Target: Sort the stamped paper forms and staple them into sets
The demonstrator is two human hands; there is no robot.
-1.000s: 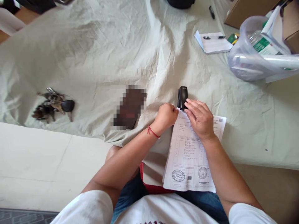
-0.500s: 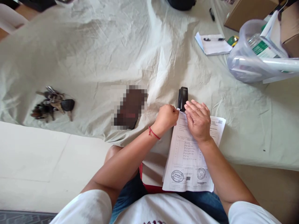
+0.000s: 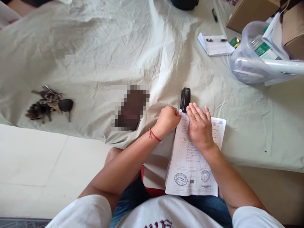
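The papers (image 3: 192, 171) are lying half on the person's lap and half on the sheet (image 3: 95, 53), their stamped lower edge hanging nearest the body and their top left corner reaching up to the stapler (image 3: 185, 98). The right hand (image 3: 200, 128) is resting flat on the upper part of the stack, fingers straight and close together, pressing rather than gripping. The left hand (image 3: 167, 120) is curling into a loose fist at the corner, thumb and forefinger apparently pinching the edge of the pages, though the fingertips are too small here to be sure. The stapler is standing just beyond both hands, touching or nearly touching that corner. The likeliest trouble is the pages sliding out of line: the sheet underneath is soft and creased, and the lap end is lying unsupported, so any easing of the flat palm could let the stack fan or slip toward the knees. The stapler could also tip on the wrinkled cloth if nudged. Further left, a blurred dark thing (image 3: 130, 107) and the keys (image 3: 48, 103) are lying well apart from the work. At the far right, a notepad (image 3: 215, 46), a plastic bag (image 3: 256, 57) and boxes (image 3: 251, 11) are sitting well out of reach.
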